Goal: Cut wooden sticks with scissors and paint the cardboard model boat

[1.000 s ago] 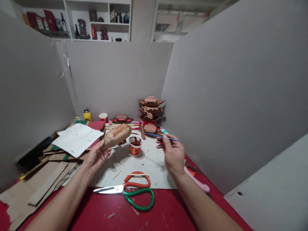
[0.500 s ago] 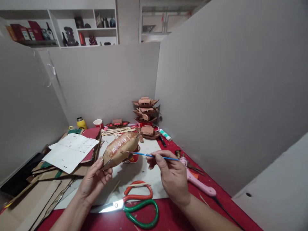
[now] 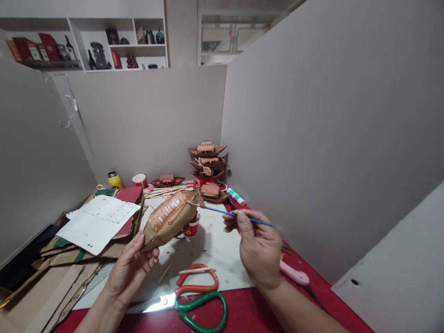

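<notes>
My left hand (image 3: 133, 263) grips the near end of a cardboard model boat (image 3: 171, 215), its underside turned up and tilted to the right. A glossy reddish-brown coat covers a strip along the middle of the hull; the rest is bare tan card. Pinched in my right hand (image 3: 258, 247) is a thin blue paintbrush (image 3: 222, 211), with its tip touching the far right end of the hull. Behind the boat stands a red paper cup (image 3: 192, 229), partly hidden. Scissors (image 3: 183, 296) with one orange and one green handle lie below, between my forearms.
Finished-looking brown model boats (image 3: 207, 159) are stacked at the back, with another boat (image 3: 210, 190) in front. Cardboard sheets and white paper (image 3: 99, 222) lie at left. A pink-handled tool (image 3: 294, 273) rests at right. Grey partitions (image 3: 156, 115) enclose the table.
The brush tip has moved from the hull's middle to its far right end, my right hand shifting right with it. More of the lower hull side shows reddish-brown. The view has shifted slightly.
</notes>
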Demonstrator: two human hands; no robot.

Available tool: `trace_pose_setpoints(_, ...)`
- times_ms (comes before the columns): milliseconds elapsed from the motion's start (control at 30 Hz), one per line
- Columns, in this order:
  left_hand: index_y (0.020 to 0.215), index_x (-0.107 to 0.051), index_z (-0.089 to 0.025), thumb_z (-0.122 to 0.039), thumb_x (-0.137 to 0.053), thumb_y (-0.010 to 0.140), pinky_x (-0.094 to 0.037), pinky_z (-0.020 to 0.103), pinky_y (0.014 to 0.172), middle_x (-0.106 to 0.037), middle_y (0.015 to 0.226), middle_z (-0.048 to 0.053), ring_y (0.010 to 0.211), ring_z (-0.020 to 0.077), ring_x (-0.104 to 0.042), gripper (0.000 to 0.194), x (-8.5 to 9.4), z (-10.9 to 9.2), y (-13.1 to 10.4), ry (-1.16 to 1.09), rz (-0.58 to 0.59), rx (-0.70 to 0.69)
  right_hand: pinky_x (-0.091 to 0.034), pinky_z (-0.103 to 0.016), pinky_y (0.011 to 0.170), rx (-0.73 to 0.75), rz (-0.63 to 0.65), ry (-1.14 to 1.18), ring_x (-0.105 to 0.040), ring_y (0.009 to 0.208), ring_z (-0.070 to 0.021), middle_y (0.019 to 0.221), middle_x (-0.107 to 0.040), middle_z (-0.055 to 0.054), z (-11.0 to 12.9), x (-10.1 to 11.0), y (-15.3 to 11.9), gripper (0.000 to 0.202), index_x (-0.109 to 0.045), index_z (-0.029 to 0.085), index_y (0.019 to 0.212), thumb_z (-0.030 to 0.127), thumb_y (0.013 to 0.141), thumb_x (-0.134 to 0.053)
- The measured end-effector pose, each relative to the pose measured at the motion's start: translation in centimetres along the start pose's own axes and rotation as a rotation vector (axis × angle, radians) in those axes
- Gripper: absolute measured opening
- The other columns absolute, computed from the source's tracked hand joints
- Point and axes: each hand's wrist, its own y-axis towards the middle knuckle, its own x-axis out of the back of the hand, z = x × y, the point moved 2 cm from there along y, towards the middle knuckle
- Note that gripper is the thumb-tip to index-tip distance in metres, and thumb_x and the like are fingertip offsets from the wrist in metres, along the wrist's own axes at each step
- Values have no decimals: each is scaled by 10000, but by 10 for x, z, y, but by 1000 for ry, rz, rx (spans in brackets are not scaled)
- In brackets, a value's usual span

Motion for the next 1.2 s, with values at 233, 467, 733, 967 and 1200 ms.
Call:
trace_pose_setpoints(233, 923, -621, -174, -59, -585, 796, -542, 250, 508, -701, 765, 63, 573, 158, -648, 175, 3, 1, 1, -9, -17, -7, -554, -241, 566, 35, 138, -31, -645, 586, -128, 703, -704, 1, 4, -4, -18, 75, -671, 226, 875, 278, 889, -618)
trace_pose_setpoints(467, 981, -593, -166, -66, -557, 828, -541, 256, 507, -705, 769, 82, 561, 162, -657, 186, 5, 3, 2, -8, -30, 4, -549, -253, 623, 75, 347, -9, -663, 682, -140, 794, -688, -12, -3, -8, -38, 114, -671, 230, 942, 207, 918, -563)
trace_pose_setpoints(733, 981, -582, -156, -67, -553, 838, -539, 253, 508, -697, 774, 78, 568, 166, -662, 171, 7, 2, 2, -46, -23, -16, -561, -238, 571, 151, 84, -146, -669, 612, -140, 721, -709, -11, -1, 1, -6, 77, -665, 205, 875, 256, 892, -610)
trace_pose_setpoints(967, 977, -583, -155, -76, -593, 817, -533, 245, 501, -690, 776, 72, 571, 165, -656, 179, 6, 3, 2, -62, -6, -7, -555, -244, 605, 147, 332, -49, -668, 662, -137, 767, -684, -3, -2, -7, -31, 101, -661, 226, 937, 203, 915, -565)
trace_pose_setpoints(1200, 976, -574, -165, -79, -598, 814, -536, 255, 509, -694, 796, 77, 570, 165, -655, 185, 7, 4, 2, -54, -5, -13, -551, -241, 610, 199, 206, -128, -673, 645, -136, 742, -694, 5, -8, 5, -14, 54, -678, 219, 896, 206, 869, -634)
